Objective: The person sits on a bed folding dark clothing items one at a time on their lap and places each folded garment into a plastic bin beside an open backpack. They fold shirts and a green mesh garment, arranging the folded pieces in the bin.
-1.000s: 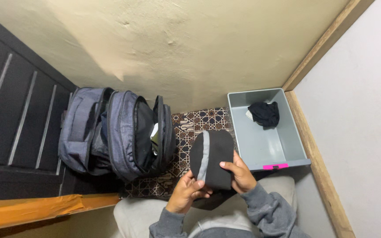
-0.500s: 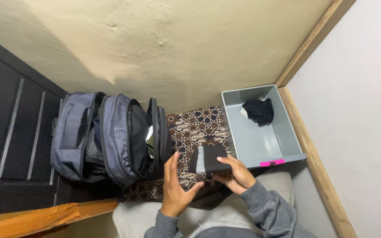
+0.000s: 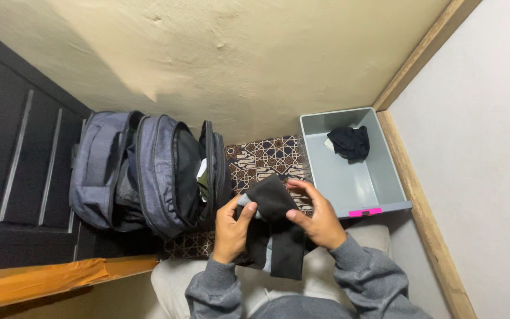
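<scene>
Both hands grip a black cloth with a grey stripe (image 3: 274,224), held over the person's lap just in front of the patterned mat (image 3: 261,162). The left hand (image 3: 233,227) pinches its left edge with fingers curled; the right hand (image 3: 317,215) clasps its right side from above. Left of the mat stands an open blue-grey backpack (image 3: 143,174). Right of the mat sits a grey bin (image 3: 355,183) holding a crumpled black garment (image 3: 349,142).
</scene>
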`<action>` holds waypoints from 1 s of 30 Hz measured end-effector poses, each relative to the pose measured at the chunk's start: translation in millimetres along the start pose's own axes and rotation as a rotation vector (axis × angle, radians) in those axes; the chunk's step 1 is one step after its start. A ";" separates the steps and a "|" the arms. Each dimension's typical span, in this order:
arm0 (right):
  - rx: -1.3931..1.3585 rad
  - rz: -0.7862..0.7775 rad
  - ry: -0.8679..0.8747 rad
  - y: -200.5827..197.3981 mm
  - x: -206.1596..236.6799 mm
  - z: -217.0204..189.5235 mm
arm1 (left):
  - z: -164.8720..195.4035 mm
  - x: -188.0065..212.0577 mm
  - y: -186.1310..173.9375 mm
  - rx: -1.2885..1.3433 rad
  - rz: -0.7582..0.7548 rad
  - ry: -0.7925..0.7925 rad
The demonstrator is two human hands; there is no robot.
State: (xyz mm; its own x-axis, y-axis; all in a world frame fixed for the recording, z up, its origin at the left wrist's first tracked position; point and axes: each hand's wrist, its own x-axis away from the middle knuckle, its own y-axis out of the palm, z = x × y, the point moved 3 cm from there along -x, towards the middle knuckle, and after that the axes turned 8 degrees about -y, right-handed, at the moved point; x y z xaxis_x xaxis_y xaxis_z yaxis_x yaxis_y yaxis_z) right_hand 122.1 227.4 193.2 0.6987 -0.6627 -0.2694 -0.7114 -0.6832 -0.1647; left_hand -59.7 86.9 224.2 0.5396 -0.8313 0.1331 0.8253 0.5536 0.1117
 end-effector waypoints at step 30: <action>-0.234 0.047 0.242 38.1 -4.4 8.6 | -21.2 -5.1 24.6 0.047 0.095 -0.021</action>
State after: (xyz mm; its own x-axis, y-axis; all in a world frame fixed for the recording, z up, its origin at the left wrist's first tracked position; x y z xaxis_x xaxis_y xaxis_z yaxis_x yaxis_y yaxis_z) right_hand 91.3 206.9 180.0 0.6832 -0.7295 -0.0337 -0.7263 -0.6836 0.0722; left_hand -38.7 103.7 205.4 0.6114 -0.7737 0.1660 0.7612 0.6324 0.1439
